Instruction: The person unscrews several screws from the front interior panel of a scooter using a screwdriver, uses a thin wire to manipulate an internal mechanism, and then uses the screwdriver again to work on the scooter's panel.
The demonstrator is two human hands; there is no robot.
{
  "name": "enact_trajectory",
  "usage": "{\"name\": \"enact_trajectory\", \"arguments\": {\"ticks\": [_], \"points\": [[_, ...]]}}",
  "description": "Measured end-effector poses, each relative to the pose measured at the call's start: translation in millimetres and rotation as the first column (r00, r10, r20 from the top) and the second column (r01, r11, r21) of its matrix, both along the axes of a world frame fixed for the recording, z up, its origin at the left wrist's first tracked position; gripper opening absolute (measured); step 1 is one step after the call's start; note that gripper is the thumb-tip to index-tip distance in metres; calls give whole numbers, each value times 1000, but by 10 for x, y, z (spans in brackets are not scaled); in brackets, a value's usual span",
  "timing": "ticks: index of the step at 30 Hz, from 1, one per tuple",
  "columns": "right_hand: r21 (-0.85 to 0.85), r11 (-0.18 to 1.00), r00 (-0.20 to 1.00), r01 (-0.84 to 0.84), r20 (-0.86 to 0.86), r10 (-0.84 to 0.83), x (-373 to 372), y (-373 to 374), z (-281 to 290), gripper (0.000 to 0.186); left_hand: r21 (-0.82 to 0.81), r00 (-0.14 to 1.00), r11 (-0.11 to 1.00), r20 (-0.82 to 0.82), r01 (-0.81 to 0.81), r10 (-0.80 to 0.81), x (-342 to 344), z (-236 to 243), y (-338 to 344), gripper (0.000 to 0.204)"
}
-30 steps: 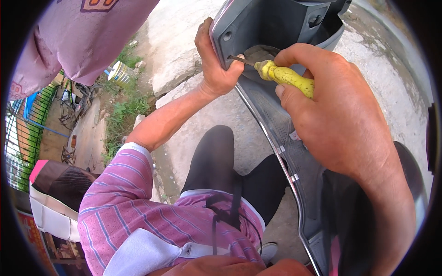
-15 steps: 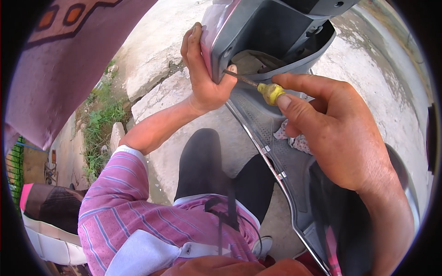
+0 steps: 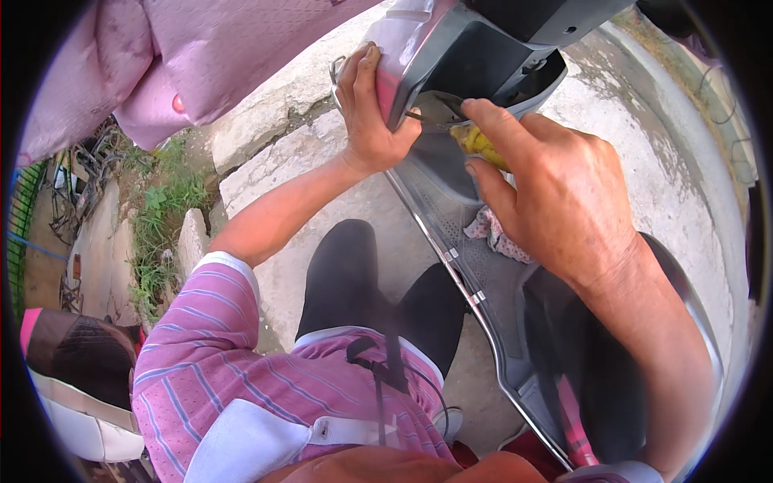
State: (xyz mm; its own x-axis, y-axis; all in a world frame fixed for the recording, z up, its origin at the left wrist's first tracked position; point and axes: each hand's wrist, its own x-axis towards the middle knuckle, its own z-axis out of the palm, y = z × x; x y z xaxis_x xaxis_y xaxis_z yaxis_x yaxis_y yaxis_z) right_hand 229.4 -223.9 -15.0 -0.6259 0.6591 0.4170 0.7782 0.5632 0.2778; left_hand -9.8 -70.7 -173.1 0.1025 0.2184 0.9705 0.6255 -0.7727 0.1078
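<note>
My right hand (image 3: pixel 564 189) grips a screwdriver by its yellow handle (image 3: pixel 477 145), index finger stretched along the top and thumb beneath. The thin dark shaft points left at the edge of a scooter's grey inner front panel (image 3: pixel 459 60); its tip is near my left thumb, and whether it sits in a screw I cannot make out. My left hand (image 3: pixel 374 121) wraps round the panel's left edge, fingers on the outer pink side and thumb on the inner side.
Below the panel lies the grey footboard (image 3: pixel 483 270) with a chrome rail (image 3: pixel 431 233) along its side. A crumpled patterned cloth (image 3: pixel 503 237) rests there. The black seat (image 3: pixel 584 354) is at the right. Pink fabric (image 3: pixel 201 64) hangs across the upper left, above grass (image 3: pixel 165 213) and broken concrete.
My right hand has turned, its index finger now farther forward over the screwdriver handle. The left hand keeps its hold. The hanging pink fabric has shifted, and the view has moved slightly.
</note>
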Motion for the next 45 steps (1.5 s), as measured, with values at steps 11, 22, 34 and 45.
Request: {"name": "enact_trajectory", "arguments": {"ticks": [11, 22, 34, 45], "points": [[-887, 451, 703, -99, -383, -599, 21, -9, 264, 38, -57, 996, 997, -63, -60, 56, -67, 26, -128, 107], [-90, 980, 953, -178, -265, 149, 89, -70, 65, 36, -70, 998, 996, -40, -53, 50, -41, 53, -132, 104], [-609, 787, 781, -99, -538, -318, 61, -11, 98, 37, -17, 997, 998, -40, -61, 60, -80, 66, -158, 103], [94, 969, 969, -227, 119, 215, 63, -24, 55, 21, -165, 994, 986, -112, -29, 10, -209, 152, -293, 111]]}}
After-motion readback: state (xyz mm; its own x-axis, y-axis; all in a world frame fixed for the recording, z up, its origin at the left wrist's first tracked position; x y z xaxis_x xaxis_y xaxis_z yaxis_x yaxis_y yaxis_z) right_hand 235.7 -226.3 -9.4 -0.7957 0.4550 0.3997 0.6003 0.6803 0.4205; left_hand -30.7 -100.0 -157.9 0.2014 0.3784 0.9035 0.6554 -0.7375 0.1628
